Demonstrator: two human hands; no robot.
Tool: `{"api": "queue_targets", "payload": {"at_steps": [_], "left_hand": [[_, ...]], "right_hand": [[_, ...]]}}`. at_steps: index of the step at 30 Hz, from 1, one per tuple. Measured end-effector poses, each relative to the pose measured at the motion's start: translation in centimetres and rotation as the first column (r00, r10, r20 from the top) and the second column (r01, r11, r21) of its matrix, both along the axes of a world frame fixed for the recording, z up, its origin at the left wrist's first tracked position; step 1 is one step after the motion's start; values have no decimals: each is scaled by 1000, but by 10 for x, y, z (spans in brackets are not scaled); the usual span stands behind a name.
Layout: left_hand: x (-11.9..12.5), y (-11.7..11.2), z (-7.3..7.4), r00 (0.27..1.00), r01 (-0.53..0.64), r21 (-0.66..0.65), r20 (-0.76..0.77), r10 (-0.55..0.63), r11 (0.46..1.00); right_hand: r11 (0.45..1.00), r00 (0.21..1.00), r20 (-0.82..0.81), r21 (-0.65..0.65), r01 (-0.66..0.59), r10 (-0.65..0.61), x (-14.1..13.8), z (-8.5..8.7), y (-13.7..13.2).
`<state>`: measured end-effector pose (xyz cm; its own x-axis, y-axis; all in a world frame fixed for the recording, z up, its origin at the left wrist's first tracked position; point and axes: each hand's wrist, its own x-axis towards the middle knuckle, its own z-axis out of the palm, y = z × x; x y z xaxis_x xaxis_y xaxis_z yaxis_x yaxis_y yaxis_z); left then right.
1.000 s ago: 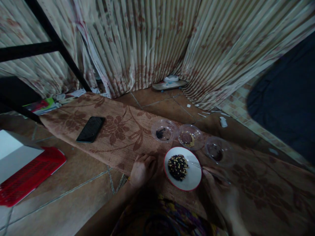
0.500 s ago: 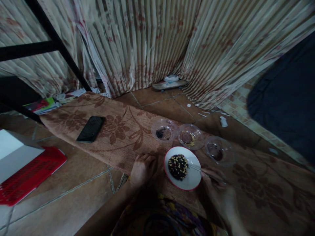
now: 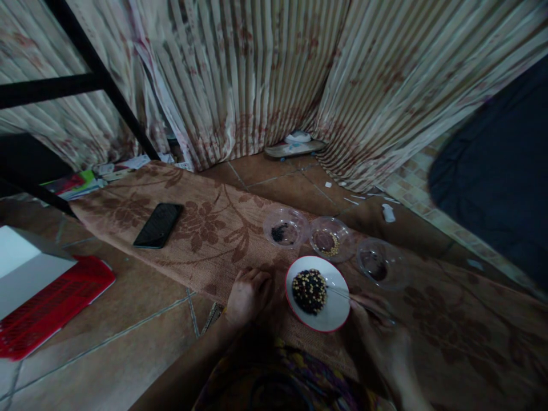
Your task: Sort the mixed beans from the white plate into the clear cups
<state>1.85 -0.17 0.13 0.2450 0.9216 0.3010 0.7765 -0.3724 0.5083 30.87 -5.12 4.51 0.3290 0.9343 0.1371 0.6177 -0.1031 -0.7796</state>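
My right hand (image 3: 372, 319) grips metal tweezers (image 3: 340, 293) at the right rim of a white bowl (image 3: 334, 314) with a red edge. The tips reach into the bowl beside a pile of mixed dark and yellow beans (image 3: 309, 291). Left of the bowl, my left hand (image 3: 249, 292) rests on the cloth with its fingers curled in, and nothing shows in it. Behind the bowl stand three clear plastic bowls: one with black grains (image 3: 280, 233), one with yellow beans (image 3: 330, 245), one with dark reddish beans (image 3: 377, 267).
A brown flowered cloth (image 3: 205, 251) covers the long narrow table. A black phone (image 3: 158, 225) lies at its left. On the floor are a red basket (image 3: 85, 291) with a white box (image 3: 29, 268), and a skateboard (image 3: 295, 149) by the curtain (image 3: 240, 74). A dark rounded shape (image 3: 496, 171) stands right.
My right hand and the tweezers have shifted very slightly at the bowl. My left hand and the containers stay in place.
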Motion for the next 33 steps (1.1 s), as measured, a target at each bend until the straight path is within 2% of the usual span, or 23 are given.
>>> {"api": "queue_targets", "payload": {"at_steps": [2, 5, 10, 14, 17, 22, 24, 26, 29, 33], "left_hand": [[0, 0, 0, 1000, 0, -7, -2, 0, 1000], [-1, 0, 0, 1000, 6, -9, 4, -6, 1000], [-2, 1, 0, 1000, 5, 12, 9, -5, 1000], [-4, 2, -2, 1000, 16, 28, 19, -17, 999], [-4, 3, -3, 1000, 21, 25, 23, -21, 999], [-2, 2, 1, 1000, 1, -1, 8, -1, 1000], [-1, 1, 2, 1000, -4, -4, 7, 4, 1000], [0, 1, 2, 1000, -9, 7, 5, 9, 1000], [0, 1, 1, 1000, -10, 22, 1, 10, 1000], [-1, 1, -1, 1000, -6, 14, 12, 6, 1000]], "right_hand": [[1000, 1000, 12, 20, 2, -2, 2, 4, 0], [992, 999, 37, 125, 36, -41, 12, 17, 3], [920, 972, 83, 349, 180, -221, 54, 35, 20], [916, 931, 133, 270, 297, -341, 83, 29, 30], [906, 924, 72, 239, 350, -376, 84, 21, 28], [942, 979, -24, 267, 204, -205, 45, 20, 12], [966, 990, -46, 216, 140, -133, 26, 20, 6], [993, 997, -54, 100, 64, -58, 11, 17, 0], [999, 999, -44, -19, -27, 26, 0, 10, -5], [999, 999, 8, -10, -52, 52, 0, 5, -5]]}}
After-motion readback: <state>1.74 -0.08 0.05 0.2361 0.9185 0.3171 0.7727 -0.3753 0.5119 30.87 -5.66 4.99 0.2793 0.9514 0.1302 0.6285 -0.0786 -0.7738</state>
